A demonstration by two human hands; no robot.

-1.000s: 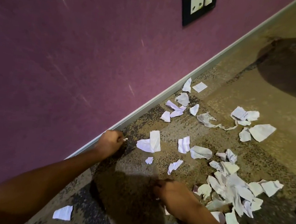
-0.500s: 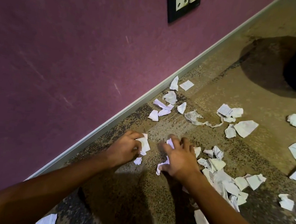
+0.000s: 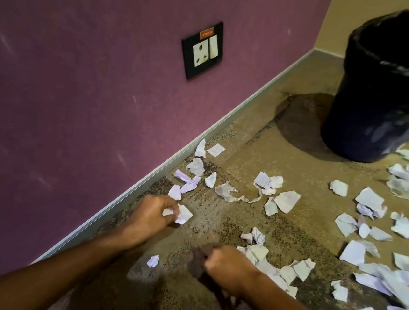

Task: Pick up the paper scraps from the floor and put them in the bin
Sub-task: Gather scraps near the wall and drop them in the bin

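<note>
Crumpled white scraps (image 3: 179, 213) bunched in left hand (image 3: 152, 216) grip

Floor (image 3: 245, 144): speckled tan and dark, meeting a pale skirting (image 3: 129, 192) along the left wall. Torn paper scraps (image 3: 287, 201) lie scattered over it, a loose run beside the skirting, a denser spread toward the right edge. One small scrap (image 3: 153, 260) lies alone near the bottom. Black-lined bin (image 3: 381, 97) stands upright on the floor, far right, scraps just beside its base.
</note>
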